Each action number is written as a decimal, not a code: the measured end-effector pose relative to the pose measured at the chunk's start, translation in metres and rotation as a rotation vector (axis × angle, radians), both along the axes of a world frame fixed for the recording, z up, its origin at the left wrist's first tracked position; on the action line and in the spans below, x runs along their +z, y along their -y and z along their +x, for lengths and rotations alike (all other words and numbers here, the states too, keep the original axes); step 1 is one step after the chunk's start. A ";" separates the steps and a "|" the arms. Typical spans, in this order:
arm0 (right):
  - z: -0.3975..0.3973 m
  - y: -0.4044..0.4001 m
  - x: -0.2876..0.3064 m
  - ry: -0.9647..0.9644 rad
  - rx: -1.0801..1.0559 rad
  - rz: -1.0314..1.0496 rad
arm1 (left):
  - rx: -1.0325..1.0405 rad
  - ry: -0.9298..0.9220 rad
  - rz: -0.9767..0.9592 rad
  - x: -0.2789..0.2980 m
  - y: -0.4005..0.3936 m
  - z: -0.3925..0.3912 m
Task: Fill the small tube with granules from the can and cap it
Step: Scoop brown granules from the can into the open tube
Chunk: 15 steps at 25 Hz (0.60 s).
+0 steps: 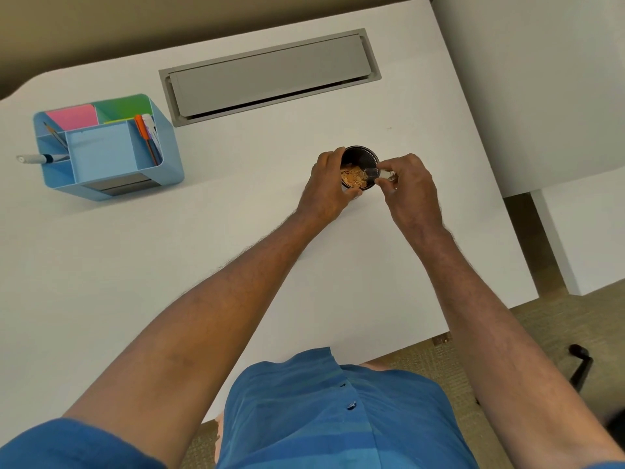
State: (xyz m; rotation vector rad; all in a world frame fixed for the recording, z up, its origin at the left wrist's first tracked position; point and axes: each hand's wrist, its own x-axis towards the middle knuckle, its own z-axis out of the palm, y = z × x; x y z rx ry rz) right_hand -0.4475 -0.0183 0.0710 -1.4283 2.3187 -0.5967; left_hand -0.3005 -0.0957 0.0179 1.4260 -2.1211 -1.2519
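Observation:
A small black can (pixel 363 156) stands on the white desk (pixel 236 211), tilted a little toward me, with tan granules (pixel 352 177) piled in its near-left side. My left hand (pixel 326 191) wraps around the can's left wall. My right hand (pixel 411 191) pinches a small clear tube (pixel 372 172) held sideways, its open end dipped over the can's rim next to the granules. No cap is visible.
A light blue desk organiser (pixel 108 147) with sticky notes, pens and a marker sits at the far left. A grey cable hatch (pixel 270 74) is set into the desk's back. The desk's right edge lies close to my right arm.

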 end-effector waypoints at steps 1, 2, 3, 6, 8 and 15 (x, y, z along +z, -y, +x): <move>-0.001 0.000 0.000 0.016 -0.012 -0.003 | 0.002 -0.002 -0.002 0.000 0.000 0.000; -0.001 0.000 -0.001 0.031 -0.024 -0.008 | 0.004 -0.001 -0.004 0.000 0.000 0.000; -0.002 -0.001 -0.001 0.047 -0.037 -0.020 | 0.004 0.000 -0.009 0.001 0.000 0.001; -0.005 -0.003 -0.001 0.171 -0.134 -0.073 | -0.001 0.022 -0.027 0.001 0.000 0.003; -0.006 -0.007 -0.003 0.324 -0.236 -0.094 | -0.002 0.041 -0.010 0.000 -0.001 0.009; 0.007 -0.026 -0.005 0.969 -0.459 -0.187 | 0.006 0.149 0.030 -0.017 -0.033 0.081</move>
